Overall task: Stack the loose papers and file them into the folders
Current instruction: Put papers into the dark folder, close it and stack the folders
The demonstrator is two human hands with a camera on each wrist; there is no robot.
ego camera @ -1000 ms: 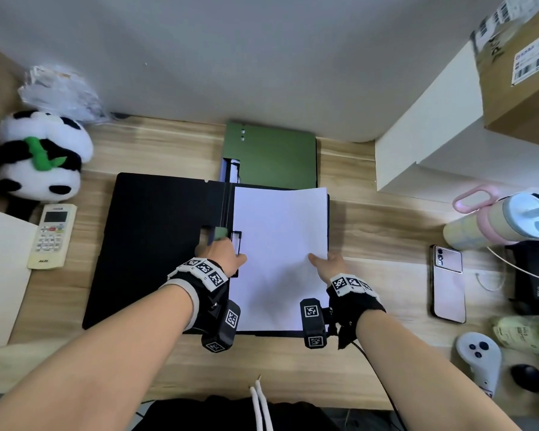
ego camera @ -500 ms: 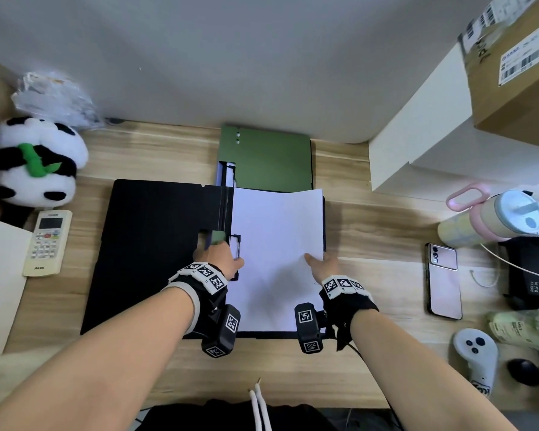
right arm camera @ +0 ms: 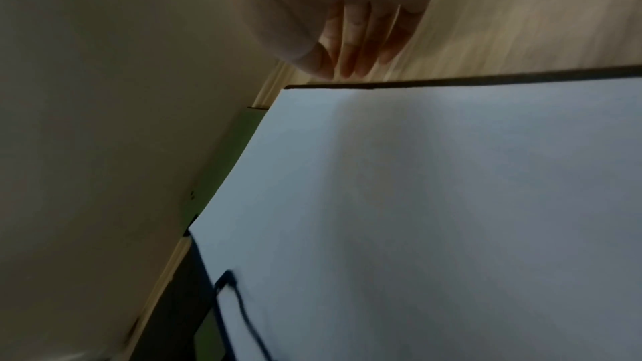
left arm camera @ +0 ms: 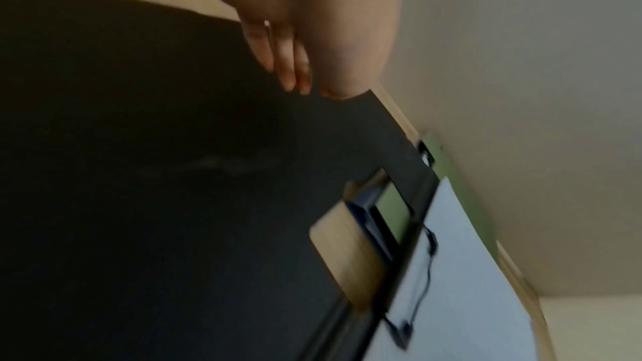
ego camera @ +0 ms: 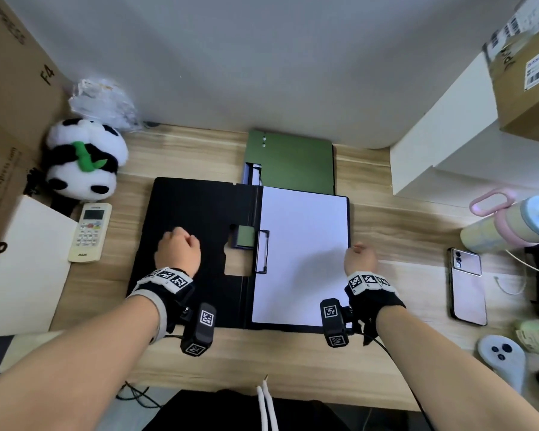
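A pale wood-grain desk runs up to a plain grey-white wall, with cardboard boxes at both far corners. On it lies a large black folder, opened flat, its left cover bare. On its right half sits the stack of white paper sheets, squared up and tucked under the thin black wire clip at the spine. A closed green folder lies behind, partly under the black one's far edge.

The left hand hovers over the left cover, fingers loosely curled, holding nothing. The right hand sits at the paper's right edge, over the bare desk, fingers fairly straight and empty.

The filing into this folder looks done; the likely next move is to fold the left cover over the sheets, which calls for a grip on its outer edge.

Off to the sides: a plush panda, a white remote control, a pink phone.
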